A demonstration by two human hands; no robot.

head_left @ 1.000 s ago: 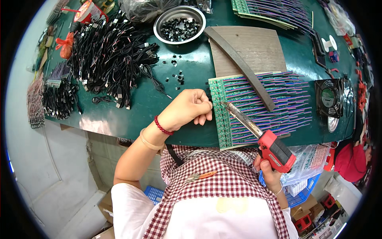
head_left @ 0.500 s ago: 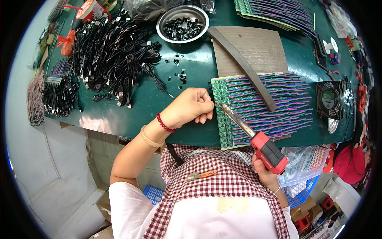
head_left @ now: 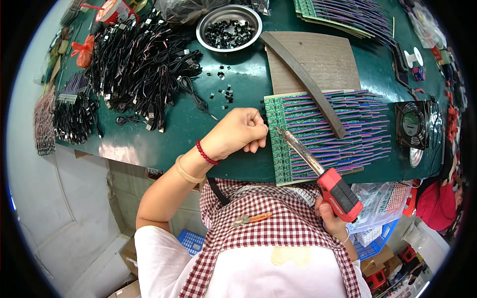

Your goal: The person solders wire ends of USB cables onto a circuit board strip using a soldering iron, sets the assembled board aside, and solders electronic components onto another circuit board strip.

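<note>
My right hand (head_left: pixel 330 217) grips the red and black handle of a soldering iron (head_left: pixel 340 194). The iron's metal tip points up and left, over the left part of a green circuit board panel (head_left: pixel 281 169). Rows of thin pink, blue and black wires (head_left: pixel 343 149) run rightward from that panel. At the panel's left edge my left hand (head_left: pixel 242 130) is closed in a pinch, thumb against the curled fingers. Whatever lies between those fingertips is hidden. Small black parts (head_left: pixel 264 110) stick out along the same edge, just above the hand.
A curved dark bar (head_left: pixel 308 82) lies across the wires and a wooden board (head_left: pixel 330 59). Behind are a metal bowl (head_left: pixel 200 37) of small black parts and a heap of black cables (head_left: pixel 134 69). A small fan (head_left: pixel 411 124) stands at right. Loose parts (head_left: pixel 228 91) lie mid-table.
The soldering iron has shifted slightly to the right, its tip drawing away from the left hand and the panel's edge. My left hand stays in nearly the same place, still pinched.
</note>
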